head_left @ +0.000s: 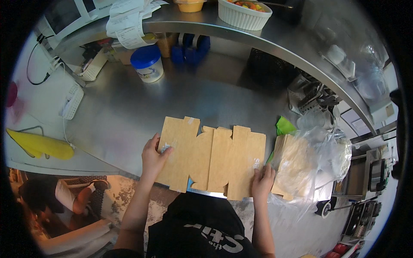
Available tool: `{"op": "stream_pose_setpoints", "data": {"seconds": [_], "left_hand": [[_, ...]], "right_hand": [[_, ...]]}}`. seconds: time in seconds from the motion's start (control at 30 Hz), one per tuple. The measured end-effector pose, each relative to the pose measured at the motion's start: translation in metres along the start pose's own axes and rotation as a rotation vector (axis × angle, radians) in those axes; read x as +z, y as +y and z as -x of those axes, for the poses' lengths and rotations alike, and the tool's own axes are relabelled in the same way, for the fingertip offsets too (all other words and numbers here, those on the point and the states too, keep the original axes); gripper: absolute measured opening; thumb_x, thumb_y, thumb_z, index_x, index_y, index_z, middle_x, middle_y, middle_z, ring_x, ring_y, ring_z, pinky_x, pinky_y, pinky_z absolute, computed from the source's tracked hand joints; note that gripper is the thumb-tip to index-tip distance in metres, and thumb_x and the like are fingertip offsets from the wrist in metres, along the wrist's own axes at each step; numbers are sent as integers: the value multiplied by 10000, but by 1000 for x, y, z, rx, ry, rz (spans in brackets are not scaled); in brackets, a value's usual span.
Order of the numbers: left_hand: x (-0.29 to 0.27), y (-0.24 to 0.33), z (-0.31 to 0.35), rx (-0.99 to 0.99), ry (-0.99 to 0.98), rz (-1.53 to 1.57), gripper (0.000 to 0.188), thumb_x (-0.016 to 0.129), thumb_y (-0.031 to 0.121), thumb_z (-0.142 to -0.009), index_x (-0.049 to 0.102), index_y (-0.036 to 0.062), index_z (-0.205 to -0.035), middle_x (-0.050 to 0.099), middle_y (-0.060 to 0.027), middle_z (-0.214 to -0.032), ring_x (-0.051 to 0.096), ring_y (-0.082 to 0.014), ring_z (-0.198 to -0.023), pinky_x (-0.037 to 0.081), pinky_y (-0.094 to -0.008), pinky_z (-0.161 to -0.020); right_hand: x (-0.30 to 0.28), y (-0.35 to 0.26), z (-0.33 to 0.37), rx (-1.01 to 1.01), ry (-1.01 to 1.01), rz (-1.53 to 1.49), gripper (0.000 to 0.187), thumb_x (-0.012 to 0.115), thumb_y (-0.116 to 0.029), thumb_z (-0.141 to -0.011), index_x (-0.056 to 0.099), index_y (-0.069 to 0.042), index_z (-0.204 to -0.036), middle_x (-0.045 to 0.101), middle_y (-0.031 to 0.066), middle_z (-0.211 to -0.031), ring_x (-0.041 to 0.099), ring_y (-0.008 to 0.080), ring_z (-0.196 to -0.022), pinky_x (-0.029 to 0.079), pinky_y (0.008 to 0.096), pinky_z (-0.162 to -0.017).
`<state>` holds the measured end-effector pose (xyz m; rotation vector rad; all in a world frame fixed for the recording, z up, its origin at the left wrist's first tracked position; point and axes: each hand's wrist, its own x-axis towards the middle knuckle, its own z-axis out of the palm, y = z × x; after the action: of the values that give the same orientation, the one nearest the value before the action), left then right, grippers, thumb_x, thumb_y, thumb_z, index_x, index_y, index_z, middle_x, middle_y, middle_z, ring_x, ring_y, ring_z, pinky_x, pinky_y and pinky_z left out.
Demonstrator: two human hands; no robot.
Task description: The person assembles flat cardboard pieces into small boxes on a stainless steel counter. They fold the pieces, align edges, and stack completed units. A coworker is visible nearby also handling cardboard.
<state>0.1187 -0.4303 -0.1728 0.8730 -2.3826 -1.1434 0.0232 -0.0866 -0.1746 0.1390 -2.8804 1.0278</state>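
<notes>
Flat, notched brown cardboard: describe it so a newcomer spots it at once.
Find the shiny grey metal counter, then its near edge. There, the left hand and right hand hold the flat, notched brown cardboard. Unlike the brown stack to its right, partly covered by clear plastic, it is unwrapped.

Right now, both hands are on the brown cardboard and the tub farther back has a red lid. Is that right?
Not quite: the head view shows a blue lid on the tub. The left hand and right hand are indeed on the brown cardboard.

moderate indoor light, soft glare on steel counter, orange cast at 8 o'clock; fisheye bends shelf, black rim; 2 o'clock hazy, possibly out of focus.
</notes>
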Motion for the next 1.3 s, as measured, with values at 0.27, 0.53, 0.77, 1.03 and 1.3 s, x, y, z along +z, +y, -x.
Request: {"op": "stream_pose_setpoints", "data": {"seconds": [0.27, 0.53, 0.77, 1.03, 1.3], "left_hand": [[8, 11, 12, -11, 66, -121, 606, 753, 155, -744, 504, -49, -1258, 649, -183, -1052, 587, -331, -1005, 463, -404, -874], [11, 1, 11, -46, 73, 19, 669, 727, 170, -768, 418, -58, -1316, 635, -182, -1112, 577, -331, -1028, 455, -398, -890], [20, 41, 0, 433, 59, -494, 538, 653, 163, -787, 486, -5, -1269, 402, -168, -1397, 383, -315, -1279, 339, -454, -1031], [97, 66, -41, 670, -194, -313, 364, 535, 162, -874, 557, 66, -1225, 535, -121, -1248, 446, -292, -1218, 281, -457, -1083], [97, 64, -38, 724, -158, -350, 316, 514, 151, -891, 595, 103, -1193, 600, -57, -1096, 528, -231, -1071, 307, -433, -1047]], "right_hand": [[9, -38, 5, -181, 64, 518, 683, 632, -411, -829, 416, -41, -1360, 445, 209, -1326, 422, 409, -1201, 363, 496, -962], [18, -23, 2, -37, 73, 327, 747, 628, -420, -836, 383, 88, -1328, 479, 257, -1253, 411, 441, -1172, 355, 501, -973], [8, -69, -10, -400, 128, 343, 639, 708, -273, -718, 498, -56, -1281, 460, 211, -1297, 385, 419, -1231, 325, 523, -1007], [73, -113, -21, -421, -110, 192, 553, 633, -286, -719, 574, -89, -1232, 432, 163, -1386, 290, 393, -1354, 237, 551, -1076], [77, -101, -24, -481, -16, 183, 511, 627, -270, -724, 610, -115, -1211, 466, 134, -1376, 350, 401, -1316, 261, 565, -1063]]}}
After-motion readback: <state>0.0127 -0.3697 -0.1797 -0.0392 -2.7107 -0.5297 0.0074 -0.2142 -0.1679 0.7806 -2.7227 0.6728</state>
